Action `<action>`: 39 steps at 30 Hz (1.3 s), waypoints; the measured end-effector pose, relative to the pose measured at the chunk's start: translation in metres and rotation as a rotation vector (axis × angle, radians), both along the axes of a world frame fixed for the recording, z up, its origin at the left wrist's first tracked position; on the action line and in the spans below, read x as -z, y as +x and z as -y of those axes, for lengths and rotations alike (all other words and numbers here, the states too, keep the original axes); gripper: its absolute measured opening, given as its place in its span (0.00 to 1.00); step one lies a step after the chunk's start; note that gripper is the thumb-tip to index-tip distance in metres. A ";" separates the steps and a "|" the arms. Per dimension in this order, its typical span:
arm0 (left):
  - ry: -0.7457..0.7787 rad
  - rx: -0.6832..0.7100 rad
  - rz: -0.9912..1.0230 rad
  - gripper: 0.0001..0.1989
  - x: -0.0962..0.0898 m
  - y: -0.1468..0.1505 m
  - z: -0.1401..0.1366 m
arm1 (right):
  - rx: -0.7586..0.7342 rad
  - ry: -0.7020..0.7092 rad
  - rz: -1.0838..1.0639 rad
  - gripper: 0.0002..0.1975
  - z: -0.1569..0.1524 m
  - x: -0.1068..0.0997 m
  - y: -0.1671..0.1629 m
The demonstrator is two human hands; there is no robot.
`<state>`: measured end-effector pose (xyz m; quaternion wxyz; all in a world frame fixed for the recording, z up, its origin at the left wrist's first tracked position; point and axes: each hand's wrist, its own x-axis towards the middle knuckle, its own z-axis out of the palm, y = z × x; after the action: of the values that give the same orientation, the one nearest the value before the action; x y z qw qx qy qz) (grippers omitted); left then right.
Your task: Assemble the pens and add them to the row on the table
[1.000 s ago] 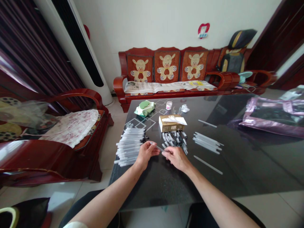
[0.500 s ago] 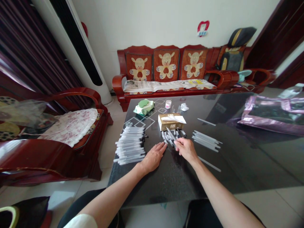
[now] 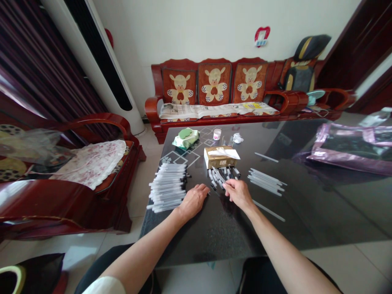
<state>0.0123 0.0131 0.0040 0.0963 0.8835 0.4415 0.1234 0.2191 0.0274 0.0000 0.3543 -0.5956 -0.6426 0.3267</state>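
Observation:
My right hand (image 3: 237, 192) is closed in a pinch on the lower end of a pale pen (image 3: 218, 174) that slants up and left. Around that pen lies a loose heap of black-and-clear pen caps (image 3: 229, 172). My left hand (image 3: 194, 199) rests low over the table with its fingers curled together; a tiny pale bit shows at its fingertips, too small to name. Beside it on the left is a big stack of capped pens (image 3: 168, 188), black ends to the right. Several pale pen barrels (image 3: 266, 182) lie in a row right of my right hand.
A gold tissue box (image 3: 214, 161) stands just behind the caps. Further back are a green wipes pack (image 3: 185, 138), a small white cup (image 3: 217, 134) and crumpled tissue (image 3: 237, 138). Single barrels (image 3: 269, 210) lie apart. A purple-edged plastic bag (image 3: 352, 149) sits at right.
My left hand has drawn back slightly to the left, and its fingers have curled more. The right hand has shifted a little left with the pen.

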 end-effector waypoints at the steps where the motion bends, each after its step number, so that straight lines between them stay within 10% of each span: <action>1: -0.001 -0.012 -0.017 0.11 -0.001 0.000 0.000 | -0.004 0.000 0.003 0.13 0.000 -0.001 0.000; 12: 0.017 -0.050 0.003 0.06 0.003 -0.002 -0.002 | -0.047 -0.018 0.030 0.14 0.002 0.000 -0.001; 26: -0.564 -0.279 1.141 0.13 -0.025 -0.041 -0.027 | -0.255 -0.077 -0.040 0.17 0.009 -0.019 0.003; 39: -0.615 -0.243 1.120 0.16 -0.018 -0.034 -0.026 | -0.321 -0.068 -0.025 0.14 0.010 -0.022 0.000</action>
<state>-0.0221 0.0387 0.0225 0.5456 0.5613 0.4366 0.4434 0.2189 0.0169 0.0218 0.2854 -0.4927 -0.7136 0.4081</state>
